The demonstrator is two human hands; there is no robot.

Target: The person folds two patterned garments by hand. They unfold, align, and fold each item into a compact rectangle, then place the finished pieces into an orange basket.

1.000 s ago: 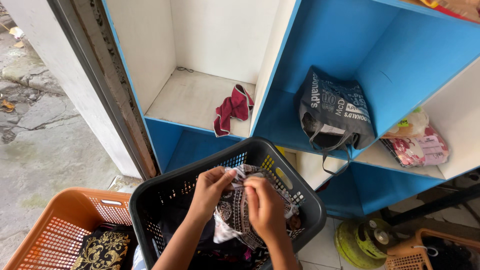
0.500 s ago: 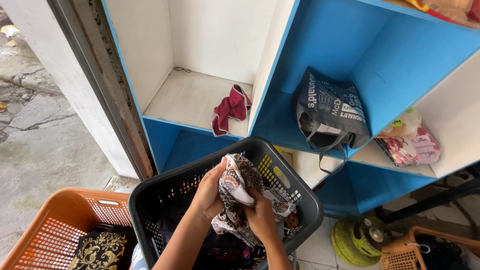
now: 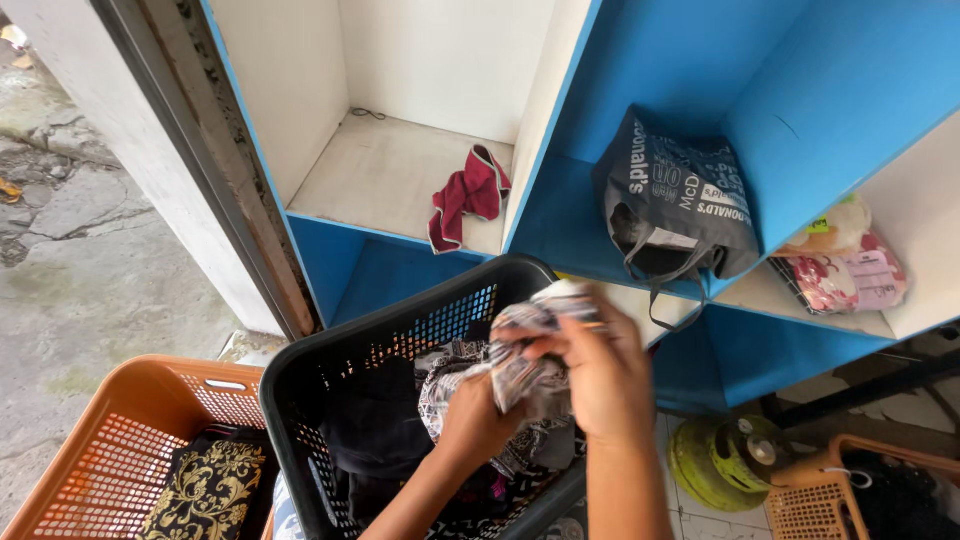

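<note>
Both hands are up over the black basket point(image 3: 300, 400), bunching a black-and-white patterned cloth point(image 3: 525, 350). Left hand point(image 3: 475, 415) has its fingers clenched on it from below, right hand point(image 3: 600, 375) grips it from above. Red cloth point(image 3: 465, 195) lies on the shelf point(image 3: 380, 175); orange basket point(image 3: 110, 450) sits alongside.

patterned cloth point(image 3: 530, 365) lifted higher above black basket point(image 3: 300, 395), bunched tighter, both hands shifted rightward
</note>
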